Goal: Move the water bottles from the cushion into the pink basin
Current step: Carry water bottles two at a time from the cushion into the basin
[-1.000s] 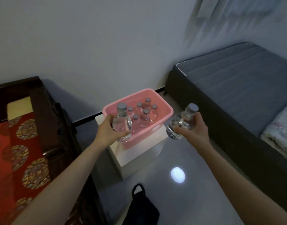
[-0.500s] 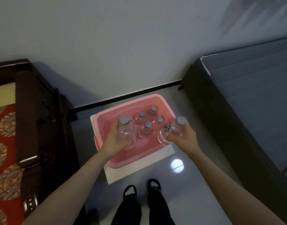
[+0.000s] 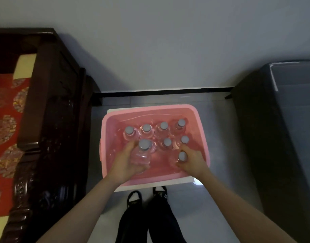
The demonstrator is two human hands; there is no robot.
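**Holding two water bottles inside the pink basin**

Both bottles I have hold of sit low within the pink basin. My left hand has its fingers curled round the body of one clear water bottle, which is tilted with its grey cap pointing away from me. My right hand wraps its fingers round a second bottle; it looks about upright, and I see little more than its cap.

Just beyond both sets of fingers, six more bottles stand upright. Four make a row along the far wall, and two stand nearer, between my left fingers and my right. I cannot tell whether either held bottle touches the basin floor.

Under the basin, a low white desk shows at the edges. Well to the left of my left fingers lies the red patterned cushion, on a dark carved wooden seat. Well to the right of my right fingers is a grey bed. Below my wrists, my black shoes stand on the glossy floor.
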